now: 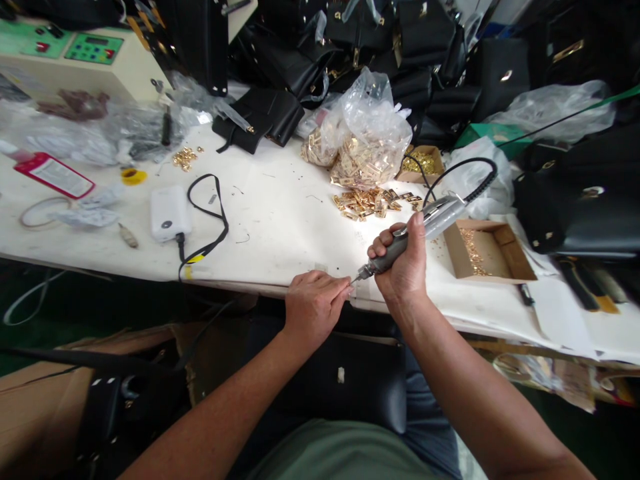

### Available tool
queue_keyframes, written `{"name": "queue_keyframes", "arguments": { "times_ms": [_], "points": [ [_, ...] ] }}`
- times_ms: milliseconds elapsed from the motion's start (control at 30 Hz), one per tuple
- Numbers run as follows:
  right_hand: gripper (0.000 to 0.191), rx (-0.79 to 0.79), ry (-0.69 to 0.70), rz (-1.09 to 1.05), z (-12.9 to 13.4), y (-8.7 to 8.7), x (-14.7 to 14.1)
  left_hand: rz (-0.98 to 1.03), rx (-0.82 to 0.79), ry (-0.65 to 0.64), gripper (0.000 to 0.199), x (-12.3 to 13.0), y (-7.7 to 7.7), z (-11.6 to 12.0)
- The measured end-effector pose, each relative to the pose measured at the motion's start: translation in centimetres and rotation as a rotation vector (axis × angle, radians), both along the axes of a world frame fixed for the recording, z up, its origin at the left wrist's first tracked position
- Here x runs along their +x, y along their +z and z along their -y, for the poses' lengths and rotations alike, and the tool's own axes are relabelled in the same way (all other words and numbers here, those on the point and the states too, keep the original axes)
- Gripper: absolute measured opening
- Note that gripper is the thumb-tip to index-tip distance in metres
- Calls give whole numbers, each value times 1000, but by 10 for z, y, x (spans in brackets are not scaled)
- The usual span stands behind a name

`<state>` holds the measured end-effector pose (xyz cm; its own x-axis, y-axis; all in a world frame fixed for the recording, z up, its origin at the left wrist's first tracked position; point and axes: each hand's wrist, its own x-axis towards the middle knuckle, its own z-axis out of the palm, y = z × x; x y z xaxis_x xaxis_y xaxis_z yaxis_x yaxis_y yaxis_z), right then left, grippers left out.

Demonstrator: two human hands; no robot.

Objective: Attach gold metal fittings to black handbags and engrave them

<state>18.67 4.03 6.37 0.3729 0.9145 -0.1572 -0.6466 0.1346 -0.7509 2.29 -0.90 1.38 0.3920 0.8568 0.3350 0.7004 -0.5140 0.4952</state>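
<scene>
My right hand [407, 270] is wrapped round a grey electric screwdriver [391, 256], tilted with its bit down to the left. The bit tip reaches the fingertips of my left hand [314, 303] at the table's front edge. My left fingers are pressed together there; whatever they hold is hidden or too small to name. Across my lap lies a black bag [370, 380] with a small metal fitting on its front. Loose gold metal fittings [370, 203] are heaped beyond my hands. To the right, an open cardboard box [513, 250] contains tiny copper-coloured pieces.
A clear plastic bag [370, 127] of gold fittings stands behind the heap. Black bags [480, 80] crowd the back and right. On the left are a white power bank [170, 212] with a black cable, a red-and-white bottle [54, 175] and a machine with a green panel [93, 49].
</scene>
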Motion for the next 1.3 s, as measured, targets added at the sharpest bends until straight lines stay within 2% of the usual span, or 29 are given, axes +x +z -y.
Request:
{"name": "queue_keyframes", "arguments": {
  "times_ms": [267, 467, 600, 700, 800, 900, 1000, 1100, 1200, 1300],
  "points": [
    [51, 16, -24, 37, -1, 1, 2, 4, 11, 0, 22, 0, 0, 1],
    [49, 13, -103, 244, -2, 0, 15, 31, 43, 9, 25, 0, -2, 1],
    [49, -110, -104, 606, 0, -1, 27, 40, 37, 6, 26, 0, -2, 1],
    [50, -195, 13, 938, 1, 3, 37, 44, 38, 7, 25, 0, -1, 1],
    [48, -201, 133, 1355, -2, 4, 44, 41, 49, 8, 24, 0, 1, 2],
    [39, -158, 202, 1726, -10, -7, 51, 20, 50, 10, 24, 1, 2, 2],
    [40, -151, 245, 1925, -16, -26, 60, 20, 60, 9, 23, 1, 1, 1],
    [42, -96, 248, 2000, -14, -39, 68, 31, 75, 3, 21, 0, -1, 1],
    [41, 26, 167, 1977, -4, -40, 70, 36, 83, 5, 20, -1, -3, 1],
    [19, 171, 127, 1898, 13, -33, 64, 35, 80, 10, 19, -2, -3, 2]
  ]
}}
